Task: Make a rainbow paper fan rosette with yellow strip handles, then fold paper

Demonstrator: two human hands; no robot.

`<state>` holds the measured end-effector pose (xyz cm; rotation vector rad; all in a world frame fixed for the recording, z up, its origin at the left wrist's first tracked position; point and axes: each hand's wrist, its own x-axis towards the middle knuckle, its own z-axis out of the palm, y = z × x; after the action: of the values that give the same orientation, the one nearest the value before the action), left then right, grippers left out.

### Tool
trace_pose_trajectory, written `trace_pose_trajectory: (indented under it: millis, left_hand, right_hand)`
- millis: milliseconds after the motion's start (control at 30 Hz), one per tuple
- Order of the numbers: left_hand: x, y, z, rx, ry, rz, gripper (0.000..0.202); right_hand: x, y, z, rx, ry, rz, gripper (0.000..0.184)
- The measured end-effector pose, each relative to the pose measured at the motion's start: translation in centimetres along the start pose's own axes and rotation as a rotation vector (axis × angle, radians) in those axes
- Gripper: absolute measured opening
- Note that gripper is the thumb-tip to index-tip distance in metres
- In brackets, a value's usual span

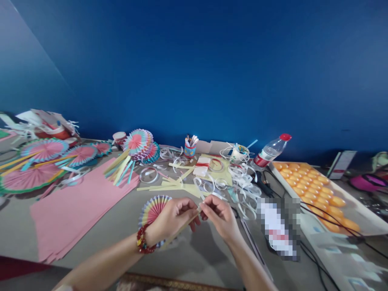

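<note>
My left hand, with a red bead bracelet on its wrist, is closed round a narrow pale yellow paper strip that slants down toward me. At the strip's upper end, my right hand pinches with thumb and forefinger, and a small whitish bit shows between the fingertips. Whether that bit is a separate piece, I cannot tell. Partly hidden behind my left hand and wrist lies a pleated paper fan in pink, yellow and purple. Both hands hover just above the grey table.
Pink paper sheets and finished fans lie left. Behind my hands are yellow paper strips, curled white strips and a pen cup. To the right are a bottle, a tray of orange domes and black cables.
</note>
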<state>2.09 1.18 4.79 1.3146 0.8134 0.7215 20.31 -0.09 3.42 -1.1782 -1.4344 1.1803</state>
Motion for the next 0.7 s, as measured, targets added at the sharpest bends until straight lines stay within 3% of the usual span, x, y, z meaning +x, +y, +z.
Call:
trace_pose_trajectory:
  millis: [233,433,700]
  left_hand:
    - [-0.2,-1.7,0.0,-0.006,0.054,-0.028,0.033]
    - [-0.1,-2.8,0.1,-0.156,0.062,0.021,0.038]
    - [0.1,-3.9,0.0,-0.135,0.074,0.02,0.036]
  right_hand:
    - [-0.2,1.1,0.5,-0.041,0.029,-0.018,0.035]
    - [-0.2,2.0,0.8,0.069,-0.011,0.0,0.032]
    - [-0.1,3.6,1.6,0.156,0.031,0.02,0.034]
